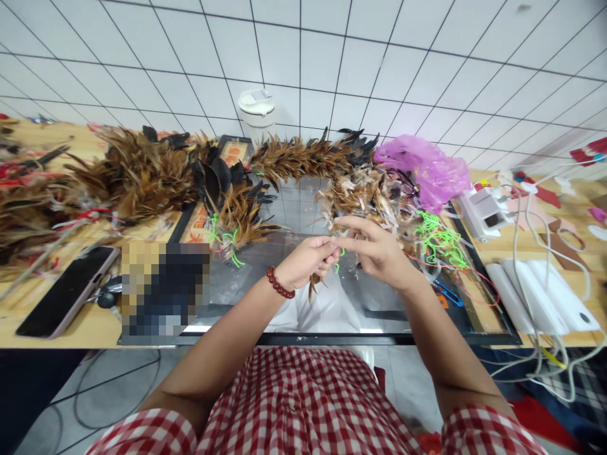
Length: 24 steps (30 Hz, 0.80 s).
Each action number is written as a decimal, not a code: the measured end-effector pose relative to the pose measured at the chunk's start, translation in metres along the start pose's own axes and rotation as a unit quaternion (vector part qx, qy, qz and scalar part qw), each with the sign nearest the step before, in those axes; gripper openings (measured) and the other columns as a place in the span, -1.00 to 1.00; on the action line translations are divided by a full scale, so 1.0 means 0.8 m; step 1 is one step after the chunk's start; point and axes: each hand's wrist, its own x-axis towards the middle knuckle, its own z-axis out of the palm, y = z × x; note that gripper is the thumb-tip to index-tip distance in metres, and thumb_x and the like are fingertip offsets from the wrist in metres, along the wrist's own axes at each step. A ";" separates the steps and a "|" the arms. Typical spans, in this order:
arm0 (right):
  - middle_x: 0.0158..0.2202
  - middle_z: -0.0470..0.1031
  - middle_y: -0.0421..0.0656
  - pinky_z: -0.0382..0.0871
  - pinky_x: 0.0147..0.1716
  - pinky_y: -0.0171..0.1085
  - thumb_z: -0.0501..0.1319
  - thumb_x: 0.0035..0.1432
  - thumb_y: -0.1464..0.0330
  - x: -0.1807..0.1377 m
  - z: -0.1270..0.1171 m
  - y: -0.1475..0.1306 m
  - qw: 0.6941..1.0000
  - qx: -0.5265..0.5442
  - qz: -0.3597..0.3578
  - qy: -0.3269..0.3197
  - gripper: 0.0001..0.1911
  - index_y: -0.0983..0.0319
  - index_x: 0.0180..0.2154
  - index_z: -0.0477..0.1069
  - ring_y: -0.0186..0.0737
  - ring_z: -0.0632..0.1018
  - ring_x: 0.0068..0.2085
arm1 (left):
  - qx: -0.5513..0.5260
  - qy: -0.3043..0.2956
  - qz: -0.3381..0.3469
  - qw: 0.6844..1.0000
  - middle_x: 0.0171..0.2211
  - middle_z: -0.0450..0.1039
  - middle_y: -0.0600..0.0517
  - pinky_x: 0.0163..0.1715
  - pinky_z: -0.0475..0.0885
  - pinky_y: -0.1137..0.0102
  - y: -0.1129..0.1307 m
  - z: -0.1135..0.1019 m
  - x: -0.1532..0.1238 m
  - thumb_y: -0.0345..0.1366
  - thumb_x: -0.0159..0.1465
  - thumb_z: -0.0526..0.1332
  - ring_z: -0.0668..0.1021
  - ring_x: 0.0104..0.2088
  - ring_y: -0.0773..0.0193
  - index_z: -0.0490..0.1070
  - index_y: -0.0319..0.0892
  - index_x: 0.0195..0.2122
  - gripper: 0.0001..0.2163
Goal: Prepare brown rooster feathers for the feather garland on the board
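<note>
My left hand (310,260), with a bead bracelet at the wrist, is closed in a pinch on a small brown feather (312,287) whose tip hangs below the fingers. Bright green string (342,251) shows at the fingertips, between the two hands. My right hand (372,249) meets the left from the right side, its index finger at the left thumb and another finger held apart above. It seems to pinch the green string, though its thumb is mostly hidden. Just beyond it lies a pile of brown and white feathers (363,196).
Bundles of brown feathers (142,170) line the back and left. Right of my hands are tangled green strings (439,240), a blue cutter (448,292) and a pink plastic bag (427,167). White devices with cables (540,297), a phone (69,291) and a lidded cup (257,114) stand around.
</note>
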 end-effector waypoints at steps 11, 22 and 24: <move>-0.40 0.46 -0.20 0.32 -0.49 -0.31 0.09 0.24 0.35 -0.020 0.028 -0.015 0.941 0.234 0.231 0.073 -0.86 0.16 -0.16 0.36 -0.35 0.44 -0.49 | 0.032 0.076 0.040 0.996 -0.64 0.10 0.17 -0.71 -0.06 0.63 0.003 0.002 -0.007 -0.29 0.25 0.16 0.06 -0.72 0.61 0.23 -0.26 -0.53 -0.75; -0.42 0.53 -0.20 0.41 -0.28 -0.26 0.35 0.01 0.23 -0.002 0.055 -0.018 0.849 0.380 0.299 0.211 -0.83 0.18 -0.37 0.53 -0.29 0.50 -0.36 | 0.049 0.026 0.056 0.997 -0.62 0.15 0.16 -0.68 -0.03 0.58 -0.006 0.014 -0.003 -0.12 0.15 0.27 0.11 -0.69 0.59 0.28 -0.26 -0.49 -0.70; -0.45 0.53 -0.21 0.42 -0.26 -0.23 0.34 0.02 0.21 -0.002 0.058 -0.018 0.852 0.366 0.297 0.230 -0.83 0.18 -0.39 0.53 -0.28 0.51 -0.38 | 0.033 0.006 0.060 0.998 -0.62 0.15 0.16 -0.67 -0.02 0.57 -0.008 0.013 -0.002 -0.08 0.13 0.29 0.12 -0.68 0.58 0.31 -0.27 -0.47 -0.68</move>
